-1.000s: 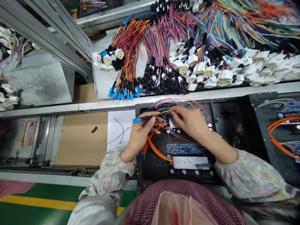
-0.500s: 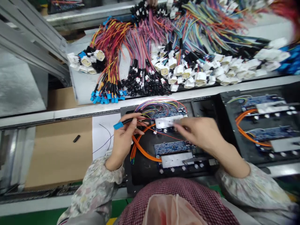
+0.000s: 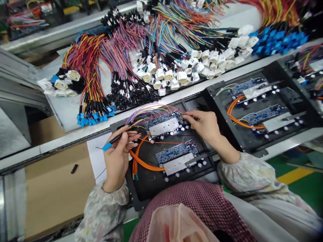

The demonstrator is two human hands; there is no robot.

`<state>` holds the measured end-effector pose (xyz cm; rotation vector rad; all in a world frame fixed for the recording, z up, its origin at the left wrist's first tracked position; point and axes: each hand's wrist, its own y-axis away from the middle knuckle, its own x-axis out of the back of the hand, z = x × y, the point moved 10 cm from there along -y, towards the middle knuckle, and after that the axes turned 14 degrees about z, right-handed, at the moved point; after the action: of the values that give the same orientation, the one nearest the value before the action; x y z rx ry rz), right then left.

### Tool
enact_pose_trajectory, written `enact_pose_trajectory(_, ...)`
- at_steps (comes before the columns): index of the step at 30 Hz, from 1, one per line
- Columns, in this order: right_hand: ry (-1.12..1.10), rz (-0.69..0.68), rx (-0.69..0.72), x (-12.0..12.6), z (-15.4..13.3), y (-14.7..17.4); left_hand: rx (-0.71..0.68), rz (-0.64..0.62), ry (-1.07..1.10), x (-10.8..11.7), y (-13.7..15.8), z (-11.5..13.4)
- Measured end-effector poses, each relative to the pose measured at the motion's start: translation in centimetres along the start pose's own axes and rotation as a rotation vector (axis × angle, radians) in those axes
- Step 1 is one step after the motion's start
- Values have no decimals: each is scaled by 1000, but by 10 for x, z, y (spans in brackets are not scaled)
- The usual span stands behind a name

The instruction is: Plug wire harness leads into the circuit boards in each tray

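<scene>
My left hand (image 3: 118, 154) is closed around a wire harness with a black sleeve and a blue connector (image 3: 107, 146). Several thin coloured wires (image 3: 136, 114) arch from it to the upper circuit board (image 3: 161, 118), which carries a silver metal plate (image 3: 164, 127). At that board's right end, my right hand (image 3: 205, 125) pinches a thin red wire; its tip is partly hidden by the fingers. Another red wire (image 3: 174, 143) stretches loose below the upper board. The lower circuit board (image 3: 176, 150) lies nearer me. Thick orange wires (image 3: 145, 163) loop from both boards inside the black tray (image 3: 148, 188).
Bundled harnesses with white connectors (image 3: 181, 75), black ends (image 3: 131, 92) and blue connectors (image 3: 94, 117) cover the shelf behind. A second black tray (image 3: 227, 134) with two boards stands right. Left are cardboard (image 3: 55, 191), white paper (image 3: 94, 151) and a small black piece (image 3: 74, 168).
My right hand has moved off the upper board's metal plate to its far right end, where it pinches a red wire. My left hand keeps the harness. The whole view has shifted and tilted.
</scene>
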<state>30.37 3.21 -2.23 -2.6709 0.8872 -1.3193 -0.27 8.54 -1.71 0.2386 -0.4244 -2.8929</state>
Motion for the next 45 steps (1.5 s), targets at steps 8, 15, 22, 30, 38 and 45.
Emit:
enact_pose_trajectory(8, 20, -48, -30, -2, 0, -3, -41, 22, -28, -1, -3, 3)
enact_pose_trajectory(15, 71, -52, -13, -2, 0, -4, -49, 42, -30, 0, -4, 3)
enact_pose_trajectory(22, 104, -39, -29, -4, 2, -4, -74, 44, -59, -1, -3, 6)
enact_pose_trajectory(30, 50, 5, -32, -4, 4, -4, -53, 41, -44, -3, -3, 6)
enact_pose_trajectory(38, 13, -34, 163, 13, -24, 1, -50, 32, -40, -3, -2, 5)
enact_pose_trajectory(45, 300, -312, 442, 6, -36, 25, -74, 13, -32, -1, -3, 6)
